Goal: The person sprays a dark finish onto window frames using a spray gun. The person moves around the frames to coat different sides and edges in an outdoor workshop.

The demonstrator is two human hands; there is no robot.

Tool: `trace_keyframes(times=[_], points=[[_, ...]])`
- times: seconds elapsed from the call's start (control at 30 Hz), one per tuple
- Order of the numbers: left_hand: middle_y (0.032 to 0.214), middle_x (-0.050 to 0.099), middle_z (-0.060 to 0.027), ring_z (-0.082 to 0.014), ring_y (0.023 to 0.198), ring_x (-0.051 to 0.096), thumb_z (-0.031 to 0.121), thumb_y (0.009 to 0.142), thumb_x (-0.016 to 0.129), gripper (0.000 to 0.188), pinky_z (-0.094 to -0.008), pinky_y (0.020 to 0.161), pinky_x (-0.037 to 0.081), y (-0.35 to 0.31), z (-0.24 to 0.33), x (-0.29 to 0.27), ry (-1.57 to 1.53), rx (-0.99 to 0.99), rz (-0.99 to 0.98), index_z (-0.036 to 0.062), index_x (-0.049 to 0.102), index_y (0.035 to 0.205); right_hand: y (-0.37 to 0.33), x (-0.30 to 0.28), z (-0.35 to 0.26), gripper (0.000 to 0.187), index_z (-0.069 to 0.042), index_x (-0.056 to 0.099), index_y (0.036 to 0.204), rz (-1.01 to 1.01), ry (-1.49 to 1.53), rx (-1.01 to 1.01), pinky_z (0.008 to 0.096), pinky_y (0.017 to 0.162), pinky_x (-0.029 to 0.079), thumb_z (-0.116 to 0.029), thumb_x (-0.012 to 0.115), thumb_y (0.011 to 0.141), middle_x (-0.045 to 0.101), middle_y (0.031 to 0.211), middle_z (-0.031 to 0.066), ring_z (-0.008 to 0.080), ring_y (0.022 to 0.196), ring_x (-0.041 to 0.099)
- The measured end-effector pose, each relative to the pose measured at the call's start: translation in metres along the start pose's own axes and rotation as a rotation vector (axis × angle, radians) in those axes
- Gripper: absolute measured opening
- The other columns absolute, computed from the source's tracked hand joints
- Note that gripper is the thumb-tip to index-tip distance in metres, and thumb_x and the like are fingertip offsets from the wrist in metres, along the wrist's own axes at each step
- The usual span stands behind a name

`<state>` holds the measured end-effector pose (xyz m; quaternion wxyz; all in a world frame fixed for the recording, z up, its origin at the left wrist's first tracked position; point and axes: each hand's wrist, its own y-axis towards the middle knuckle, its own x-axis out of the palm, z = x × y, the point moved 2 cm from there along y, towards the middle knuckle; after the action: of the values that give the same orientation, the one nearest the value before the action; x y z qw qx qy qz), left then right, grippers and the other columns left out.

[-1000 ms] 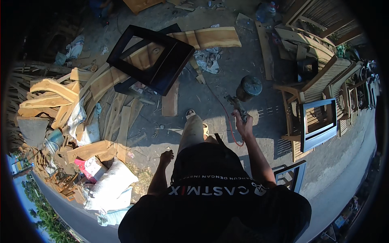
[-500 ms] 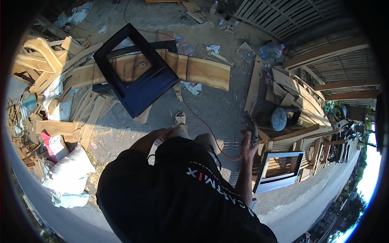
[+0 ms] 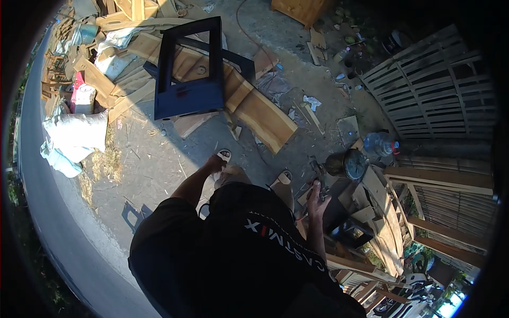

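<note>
My right hand (image 3: 316, 197) is shut on a small dark hand tool (image 3: 318, 174) with a thin reddish hose trailing from it. It is held low in front of my right leg, close to a round dark can (image 3: 347, 163) that stands on stacked wood. My left hand (image 3: 214, 163) hangs by my left leg with its fingers curled and nothing visible in it. My sandalled feet (image 3: 225, 156) stand on dusty concrete. A dark blue wooden frame (image 3: 186, 79) leans on planks ahead to the left, well away from both hands.
A long curved plank (image 3: 260, 114) lies under the frame. White sacks (image 3: 74, 132) and scrap timber pile up at left. A clear plastic bottle (image 3: 379, 143), slatted pallets (image 3: 435, 90) and wooden furniture parts (image 3: 440, 180) crowd the right. A road edge (image 3: 58, 222) runs along the lower left.
My head and body have turned right, so the blue frame has slid to the upper left of the view. My right hand with the tool has come closer to the round can.
</note>
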<state>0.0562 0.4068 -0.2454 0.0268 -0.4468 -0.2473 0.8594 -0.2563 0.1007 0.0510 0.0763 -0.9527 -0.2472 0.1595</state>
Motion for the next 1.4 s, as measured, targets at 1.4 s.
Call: trace_keyframes(times=[1.4], points=[[0.072,0.058,-0.0115,-0.0237,0.054,0.056,0.023,0.098,0.061,0.031,-0.0364,0.055,0.045,-0.068,0.583,-0.416,-1.148,1.688,0.608,-0.0037,0.067,0.083,0.128,-0.100,-0.026,0.029,-0.003,0.065,0.101,-0.464,0.080,0.017,0.0234,0.050,0.036,-0.031,0.060,0.100,0.067,0.086,0.0001,0.0031,0.054,0.042]])
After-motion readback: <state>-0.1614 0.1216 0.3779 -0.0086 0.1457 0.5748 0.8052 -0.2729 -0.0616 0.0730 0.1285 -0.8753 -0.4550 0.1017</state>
